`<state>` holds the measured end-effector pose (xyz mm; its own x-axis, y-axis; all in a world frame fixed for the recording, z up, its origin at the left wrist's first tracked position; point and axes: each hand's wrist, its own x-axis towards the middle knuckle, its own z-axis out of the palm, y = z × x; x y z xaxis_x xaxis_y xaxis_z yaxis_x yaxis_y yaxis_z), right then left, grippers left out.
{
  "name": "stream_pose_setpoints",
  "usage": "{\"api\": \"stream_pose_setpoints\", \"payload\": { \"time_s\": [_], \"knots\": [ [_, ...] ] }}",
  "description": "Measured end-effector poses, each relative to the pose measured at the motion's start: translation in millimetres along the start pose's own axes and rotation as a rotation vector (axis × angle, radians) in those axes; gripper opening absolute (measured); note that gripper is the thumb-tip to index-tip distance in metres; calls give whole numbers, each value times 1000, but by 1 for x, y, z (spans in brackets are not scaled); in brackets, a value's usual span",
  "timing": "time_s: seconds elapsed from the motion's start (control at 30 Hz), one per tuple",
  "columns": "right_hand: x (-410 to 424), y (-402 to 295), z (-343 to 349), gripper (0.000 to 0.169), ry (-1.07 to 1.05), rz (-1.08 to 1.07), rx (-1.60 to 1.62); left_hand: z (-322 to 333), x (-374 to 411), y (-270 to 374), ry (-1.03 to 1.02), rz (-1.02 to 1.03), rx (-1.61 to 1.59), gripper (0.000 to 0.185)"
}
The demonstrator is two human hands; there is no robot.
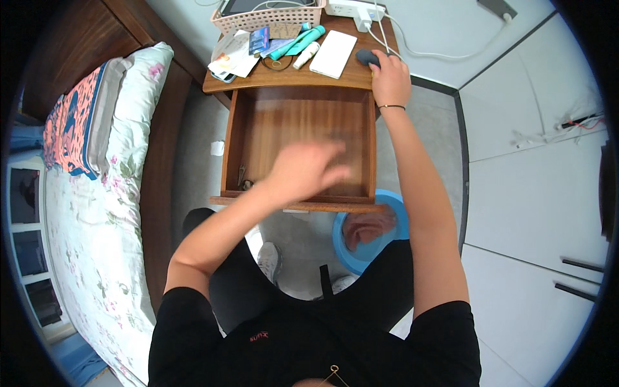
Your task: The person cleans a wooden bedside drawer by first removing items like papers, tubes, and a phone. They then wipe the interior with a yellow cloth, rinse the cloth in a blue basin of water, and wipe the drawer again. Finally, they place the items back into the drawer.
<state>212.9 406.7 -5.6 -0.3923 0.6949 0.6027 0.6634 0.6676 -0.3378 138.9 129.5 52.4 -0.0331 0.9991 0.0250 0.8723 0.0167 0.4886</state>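
Note:
My left hand [307, 169] is blurred above the pulled-out wooden drawer [300, 121], fingers and thumb apart, with nothing visible in it. A few small items, one like a metal clip [241, 175] and a small dark round thing [247, 185], lie in the drawer's near left corner. At the right end of the nightstand top [290, 80], my right hand [391, 80] has its fingers on a rounded dark grey object [368, 57]; a bit of yellow shows under the hand. Left of it lies a flat white box [333, 53].
Teal tubes [304, 41], papers [237, 53] and a pink basket [268, 22] crowd the nightstand, beside a white power strip [355, 8] with cables. Below the drawer's right corner stands a blue basin [341, 246] with brownish cloth [367, 227]. A bed [123, 232] flanks the left, white cabinets [532, 203] the right.

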Motion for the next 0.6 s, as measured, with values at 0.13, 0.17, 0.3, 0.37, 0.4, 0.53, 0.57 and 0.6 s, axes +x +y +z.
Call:
{"api": "stream_pose_setpoints", "payload": {
  "time_s": [0.13, 0.17, 0.3, 0.37, 0.4, 0.53, 0.57, 0.6],
  "knots": [
    [2, 0, 2, 33, -13, 8, 2, -22, 99, -28, 432, 57, 409, 74],
    [2, -7, 4, 33, -9, 5, 18, -15, 115, -41, 600, 89, 577, 80],
    [2, -5, 1, 32, 14, -6, 12, -3, 140, -52, 467, -5, 652, 92],
    [2, -2, 1, 31, 24, -12, -1, 6, 134, -50, 378, 12, 699, 95],
    [2, -1, 1, 31, 28, -14, -4, 11, 129, -51, 385, 27, 716, 87],
    [0, -1, 2, 30, 25, -13, 4, 8, 109, -69, 521, 175, 614, 72],
    [1, -1, 2, 31, 29, -11, 1, 5, 108, -72, 520, 181, 567, 71],
    [0, 0, 2, 31, 29, -8, -5, 0, 107, -72, 517, 186, 517, 70]
  ]
}}
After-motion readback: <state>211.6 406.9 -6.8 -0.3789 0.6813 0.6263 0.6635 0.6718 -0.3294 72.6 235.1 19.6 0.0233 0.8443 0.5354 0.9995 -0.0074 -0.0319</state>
